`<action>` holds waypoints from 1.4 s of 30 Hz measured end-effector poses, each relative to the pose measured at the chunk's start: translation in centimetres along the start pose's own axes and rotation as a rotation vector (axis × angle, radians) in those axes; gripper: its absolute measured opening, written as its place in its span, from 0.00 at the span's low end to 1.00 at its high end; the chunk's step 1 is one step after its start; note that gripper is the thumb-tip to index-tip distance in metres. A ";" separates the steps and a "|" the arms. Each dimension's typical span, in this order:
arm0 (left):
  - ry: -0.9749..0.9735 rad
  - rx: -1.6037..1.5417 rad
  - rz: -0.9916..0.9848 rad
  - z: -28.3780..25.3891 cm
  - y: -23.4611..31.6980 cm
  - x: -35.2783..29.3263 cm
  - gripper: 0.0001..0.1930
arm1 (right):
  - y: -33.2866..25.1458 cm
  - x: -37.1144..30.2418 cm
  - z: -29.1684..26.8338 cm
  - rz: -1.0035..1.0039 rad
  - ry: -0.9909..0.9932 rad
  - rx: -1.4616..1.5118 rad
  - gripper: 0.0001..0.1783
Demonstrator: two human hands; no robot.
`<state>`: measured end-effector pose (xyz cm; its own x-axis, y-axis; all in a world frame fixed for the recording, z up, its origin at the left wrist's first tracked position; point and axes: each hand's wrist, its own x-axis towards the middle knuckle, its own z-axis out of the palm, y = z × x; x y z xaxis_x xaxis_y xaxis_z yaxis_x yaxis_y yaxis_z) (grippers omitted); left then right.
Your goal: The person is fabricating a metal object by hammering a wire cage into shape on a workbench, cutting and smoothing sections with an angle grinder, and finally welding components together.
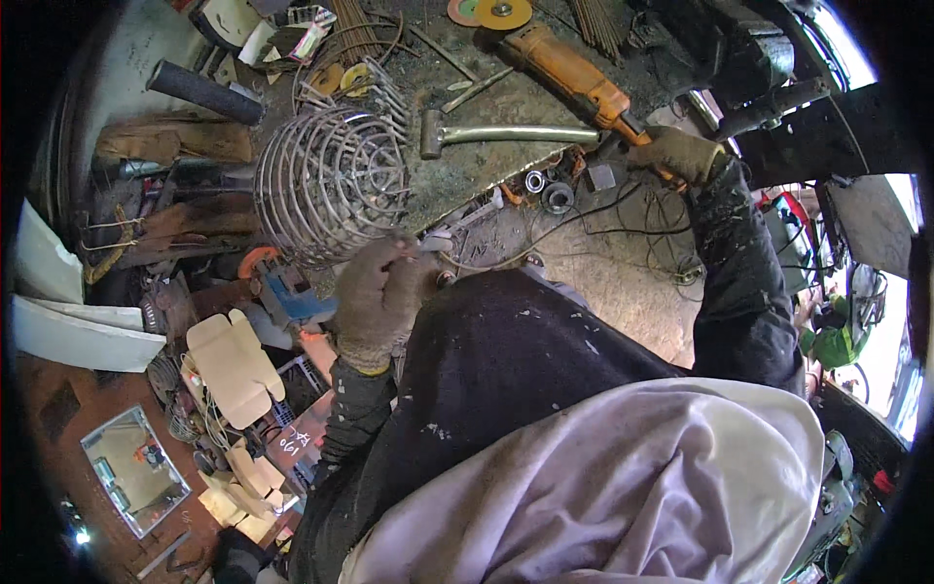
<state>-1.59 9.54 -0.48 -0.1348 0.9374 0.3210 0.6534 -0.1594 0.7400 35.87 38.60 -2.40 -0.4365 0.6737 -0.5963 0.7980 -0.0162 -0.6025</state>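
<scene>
My left hand (377, 300), in a dirty grey-brown work glove, is closed beside the near edge of a round cage of bent metal rods (331, 185). Whatever it grips, if anything, is hidden by the glove. At the right, my gloved right hand (684, 156) is closed at the rear end of an orange angle grinder (569, 73), which lies on the bench. An orange bit shows under that glove. A hammer (516, 133) with a metal handle lies between the cage and the grinder. Coloured grinding discs (501, 10) lie at the far edge.
The dirty metal bench (443, 190) carries loose rods and a bundle of thin rods (595, 29). Dark cables (623, 231) trail over the floor below it. Bearing-like rings (556, 198) sit under the bench edge. Cardboard (233, 370) and clutter fill the left side.
</scene>
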 end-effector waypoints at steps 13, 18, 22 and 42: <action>-0.209 -0.315 -0.084 7.1 7.9 7.7 0.25 | -5.0 -7.5 3.7 -0.226 0.433 0.104 0.23; -0.116 -1.099 -0.194 12.7 10.9 14.1 0.30 | -7.8 -11.2 10.8 -0.250 0.794 0.076 0.30; -0.040 -1.206 -0.440 14.0 10.2 12.1 0.33 | -7.4 -12.5 12.5 -0.308 0.663 0.203 0.32; -0.144 -1.180 -0.339 13.7 9.8 8.8 0.39 | -6.6 -12.5 12.9 -0.521 0.006 0.709 0.29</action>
<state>13.83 20.52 1.51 -0.0343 0.9994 -0.0036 -0.4801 -0.0133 0.8771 30.71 20.77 2.19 -0.6693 0.7272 -0.1524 0.0513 -0.1594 -0.9859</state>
